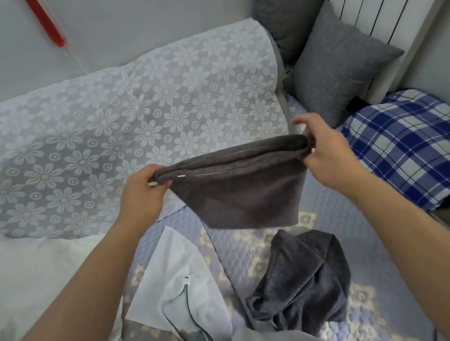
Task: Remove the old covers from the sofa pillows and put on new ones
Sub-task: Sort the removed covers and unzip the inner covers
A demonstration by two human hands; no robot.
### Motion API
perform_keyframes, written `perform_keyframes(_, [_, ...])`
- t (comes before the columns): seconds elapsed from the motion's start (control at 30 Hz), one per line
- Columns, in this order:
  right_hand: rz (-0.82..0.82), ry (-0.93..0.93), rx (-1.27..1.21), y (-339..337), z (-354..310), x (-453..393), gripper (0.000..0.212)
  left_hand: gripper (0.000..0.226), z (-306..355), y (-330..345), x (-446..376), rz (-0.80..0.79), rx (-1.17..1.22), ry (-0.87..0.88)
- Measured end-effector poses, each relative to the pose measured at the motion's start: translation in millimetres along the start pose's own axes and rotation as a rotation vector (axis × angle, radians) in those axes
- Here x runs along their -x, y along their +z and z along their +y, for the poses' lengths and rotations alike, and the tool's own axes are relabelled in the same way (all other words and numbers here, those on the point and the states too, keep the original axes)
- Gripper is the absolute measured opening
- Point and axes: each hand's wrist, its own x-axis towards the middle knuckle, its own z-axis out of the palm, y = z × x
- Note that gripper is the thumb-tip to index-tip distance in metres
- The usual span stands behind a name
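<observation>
Cover: a dark grey pillow cover (238,194) hangs stretched between both hands above the sofa seat, zipper edge uppermost.
Left hand: the left hand (141,193) pinches the cover's corner beside the zipper pull, fingers curled over the hem.
Right hand: the right hand (322,151) grips the opposite corner, forefinger raised.
Below the hands: a crumpled grey cover (299,278) and a white bag (182,286) lie on the quilted seat.
Left of the hands: a bare white pillow insert (31,284).
Risk: the zipper looks closed; pulling the edge taut could jam it or slip a corner free.
</observation>
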Motion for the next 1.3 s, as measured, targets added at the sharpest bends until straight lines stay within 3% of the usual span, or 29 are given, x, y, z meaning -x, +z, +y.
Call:
perform_keyframes(0.07, [0.016,0.035,-0.062,-5,14,13,0.058,0.021,7,8,6,-0.059,0.181,-0.042])
perform_keyframes(0.13, [-0.079,0.002,-0.009,-6,39,36,0.041,0.018,-1,19,24,-0.154,0.26,-0.092])
perform_keyframes(0.27, [-0.325,0.129,0.119,29,121,119,0.037,0.017,-74,69,87,-0.441,0.0,-0.161])
perform_keyframes(0.4, [-0.444,0.318,0.311,94,199,241,0.036,0.016,-172,140,185,-0.684,-0.292,-0.368])
perform_keyframes(0.5, [-0.557,0.422,0.311,142,260,315,0.043,0.014,-236,198,240,-0.856,-0.33,-0.436])
perform_keyframes(0.6, [-0.66,0.403,0.333,163,286,320,0.04,0.024,-270,235,248,-0.965,-0.346,-0.523])
perform_keyframes(0.7, [-0.621,0.624,0.256,177,294,262,0.024,0.005,-288,261,212,-0.746,-0.214,-0.687])
perform_keyframes(0.77, [-0.416,0.755,0.165,193,311,215,0.012,0.003,-289,273,170,-0.459,-0.012,-0.768])
perform_keyframes(0.83, [-0.263,0.84,0.141,212,329,176,0.025,0.006,-289,283,130,-0.303,0.17,-0.837])
perform_keyframes(0.9, [-0.277,0.924,0.186,240,352,153,0.049,0.018,-306,300,107,-0.328,0.293,-0.942])
perform_keyframes(0.97, [-0.346,1.047,0.182,264,372,145,0.073,0.042,-325,318,106,-0.487,0.253,-1.03])
perform_keyframes(1.03, [-0.379,1.185,0.189,278,376,146,0.083,0.053,-332,330,122,-0.644,0.199,-1.06])
perform_keyframes(1.1, [-0.382,1.221,0.279,275,366,146,0.078,0.05,-326,341,138,-0.629,0.226,-1.131])
perform_keyframes(1.2, [-0.291,1.121,0.393,270,311,140,0.056,0.031,-318,330,147,-0.362,0.088,-1.072])
perform_keyframes(1.27, [-0.191,1.076,0.185,270,269,147,0.043,0.02,-291,320,152,-0.252,-0.057,-0.887])
perform_keyframes(1.3, [-0.193,1.086,-0.051,277,244,155,0.039,0.022,-273,312,156,-0.248,0.001,-0.787])
